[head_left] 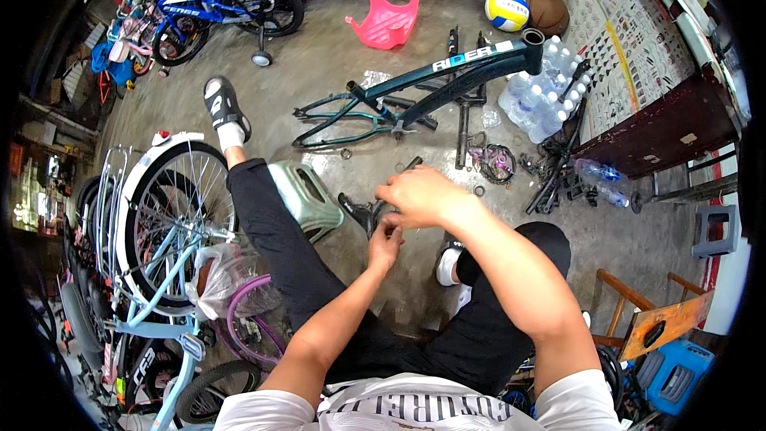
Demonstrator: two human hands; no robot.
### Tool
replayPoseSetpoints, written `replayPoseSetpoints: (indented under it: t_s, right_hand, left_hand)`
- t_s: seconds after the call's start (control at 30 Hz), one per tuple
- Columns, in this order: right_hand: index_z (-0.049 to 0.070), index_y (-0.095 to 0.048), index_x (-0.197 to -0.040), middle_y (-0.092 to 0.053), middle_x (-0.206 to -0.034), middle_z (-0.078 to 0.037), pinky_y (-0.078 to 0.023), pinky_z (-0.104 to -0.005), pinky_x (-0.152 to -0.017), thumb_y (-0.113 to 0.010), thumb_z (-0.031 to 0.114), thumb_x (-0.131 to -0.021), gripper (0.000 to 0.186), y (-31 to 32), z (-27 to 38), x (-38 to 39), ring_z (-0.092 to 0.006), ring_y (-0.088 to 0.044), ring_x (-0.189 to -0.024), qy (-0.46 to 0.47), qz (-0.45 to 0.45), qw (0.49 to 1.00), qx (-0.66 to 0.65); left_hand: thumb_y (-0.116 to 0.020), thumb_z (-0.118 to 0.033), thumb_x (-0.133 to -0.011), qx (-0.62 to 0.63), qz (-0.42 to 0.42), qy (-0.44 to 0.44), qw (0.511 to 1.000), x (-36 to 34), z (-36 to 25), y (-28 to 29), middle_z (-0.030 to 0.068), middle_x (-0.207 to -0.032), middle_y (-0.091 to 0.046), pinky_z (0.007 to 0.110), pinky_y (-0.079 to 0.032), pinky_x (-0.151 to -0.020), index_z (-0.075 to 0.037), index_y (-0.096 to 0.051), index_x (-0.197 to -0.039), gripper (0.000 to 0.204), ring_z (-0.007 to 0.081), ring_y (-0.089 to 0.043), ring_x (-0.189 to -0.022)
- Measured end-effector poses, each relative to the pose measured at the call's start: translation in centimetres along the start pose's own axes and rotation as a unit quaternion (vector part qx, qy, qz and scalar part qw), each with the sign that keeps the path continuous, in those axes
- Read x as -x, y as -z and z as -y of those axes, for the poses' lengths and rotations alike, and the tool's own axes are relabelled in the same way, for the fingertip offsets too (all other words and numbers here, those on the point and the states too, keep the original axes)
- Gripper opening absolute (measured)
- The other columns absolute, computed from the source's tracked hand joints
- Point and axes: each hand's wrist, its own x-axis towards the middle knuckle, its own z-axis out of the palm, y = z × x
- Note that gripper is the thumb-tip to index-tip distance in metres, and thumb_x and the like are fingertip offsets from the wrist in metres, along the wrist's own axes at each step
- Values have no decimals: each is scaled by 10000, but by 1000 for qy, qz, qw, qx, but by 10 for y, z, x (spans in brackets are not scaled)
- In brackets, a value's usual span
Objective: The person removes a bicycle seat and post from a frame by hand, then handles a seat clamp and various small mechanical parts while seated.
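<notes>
Both my hands meet in front of my knees around a dark bicycle part (358, 212) whose exact kind I cannot make out. A black end of it sticks out left of my fingers, and a dark rod-like end (412, 164) shows beyond my right hand. My left hand (384, 246) pinches it from below with bent fingers. My right hand (427, 196) is closed over its top, hiding the middle. Farther off, a dark green bicycle frame (415, 108) without wheels lies on its side on the floor.
A pale green stool (306, 201) stands left of my hands. Loose bicycle parts (495, 161) and a pack of water bottles (542, 96) lie to the right. A light blue bicycle (152, 307) is at left, blue bicycles (231, 4) stand behind, and a pink plastic stool (388, 20) lies far ahead.
</notes>
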Motion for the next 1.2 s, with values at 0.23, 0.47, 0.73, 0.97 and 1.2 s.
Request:
replayPoseSetpoints:
  t_s: [0.23,0.47,0.73,0.97,1.2]
  right_hand:
    - [96,-673,-1038,-644,-889,-70,-496,-407,-822,-739,202,-838,236,37,-15,-12,-272,-662,-871,-23,-435,899,-46]
    - [58,-679,-1015,-655,-881,-98,-524,-417,-813,-692,149,-860,180,70,-38,-24,-302,-678,-834,-50,-544,826,-138]
    - [72,-693,-950,-690,-827,-108,-534,-405,-677,-703,112,-860,99,77,-66,-27,-324,-676,-726,-130,-524,806,-243]
    - [72,-688,-939,-702,-854,-104,-537,-403,-676,-684,117,-871,82,78,-85,-39,-313,-686,-748,-144,-495,809,-282]
    - [69,-678,-896,-696,-819,-96,-538,-393,-653,-687,134,-880,68,65,-112,-60,-296,-688,-727,-166,-446,826,-302]
  left_hand:
    - [-659,-489,-964,354,135,30,925,-103,-166,-63,122,-1109,-628,357,-555,-731,-46,-538,-1255,544,219,-644,-931]
    - [-694,-664,-859,469,-12,74,880,-255,-231,-115,175,-1141,-595,441,-569,-752,-90,-487,-1251,725,291,-622,-1014]
    - [-677,-317,-905,463,-172,114,862,-286,-293,-128,77,-759,-579,337,-406,-430,-27,-586,-875,305,197,-515,-544]
    - [-679,-287,-941,432,-138,52,890,-397,-319,-36,69,-828,-600,356,-436,-450,-52,-589,-969,253,199,-535,-608]
    - [-645,-356,-933,504,72,-45,860,-485,-372,36,198,-1061,-647,459,-557,-864,15,-550,-1108,421,334,-638,-933]
